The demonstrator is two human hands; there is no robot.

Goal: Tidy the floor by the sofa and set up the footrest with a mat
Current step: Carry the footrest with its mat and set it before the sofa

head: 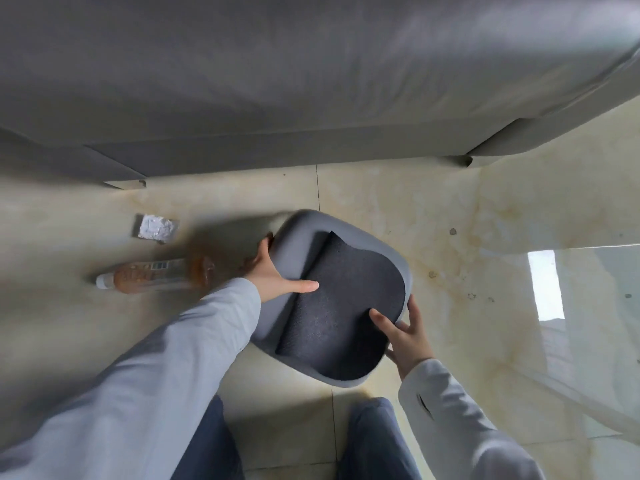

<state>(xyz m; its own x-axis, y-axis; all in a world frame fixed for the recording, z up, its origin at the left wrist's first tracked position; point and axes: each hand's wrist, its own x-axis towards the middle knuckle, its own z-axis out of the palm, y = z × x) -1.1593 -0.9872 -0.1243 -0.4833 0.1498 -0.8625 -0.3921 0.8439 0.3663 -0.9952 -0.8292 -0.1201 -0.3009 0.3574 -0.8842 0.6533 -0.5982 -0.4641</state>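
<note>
A grey padded footrest [304, 233] sits on the tiled floor in front of the sofa [277, 81]. A dark grey mat [343, 306] lies on its top, with a fold along its left side. My left hand [277, 271] grips the footrest's left edge, thumb over the mat. My right hand [405, 330] holds the right corner, thumb resting on the mat. To the left on the floor lie a plastic bottle [156, 275] with brown liquid, on its side, and a crumpled silver wrapper [156, 228].
The sofa's base and its two short feet [126, 184] run across the top of the view. A glass tabletop [588, 323] fills the right side. My knees [374, 441] are at the bottom edge, close to the footrest.
</note>
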